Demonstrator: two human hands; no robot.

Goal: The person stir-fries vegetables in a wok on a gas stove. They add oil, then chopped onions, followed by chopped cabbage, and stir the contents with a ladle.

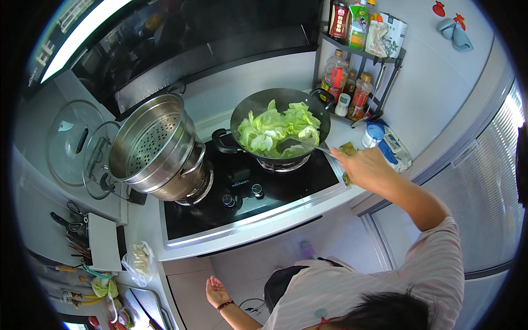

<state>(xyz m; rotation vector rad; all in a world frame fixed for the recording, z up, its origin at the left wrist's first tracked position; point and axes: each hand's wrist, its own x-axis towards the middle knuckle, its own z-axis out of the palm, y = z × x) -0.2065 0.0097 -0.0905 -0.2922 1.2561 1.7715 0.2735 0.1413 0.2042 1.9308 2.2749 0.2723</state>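
My right hand grips the handle of a metal spatula. The spatula's blade rests among pale green leaves, which look like lettuce or cabbage. These leaves lie heaped in a dark two-handled wok on the right burner of a black gas hob. Low in front of the counter, my left hand hangs empty, palm up and fingers loosely curled, with a beaded bracelet at the wrist. It touches nothing.
A stacked steel steamer pot occupies the left burner. Glass lids stand against the left wall. Bottles fill a corner rack. A knife block, a bag of pale pieces and a tray line the left counter.
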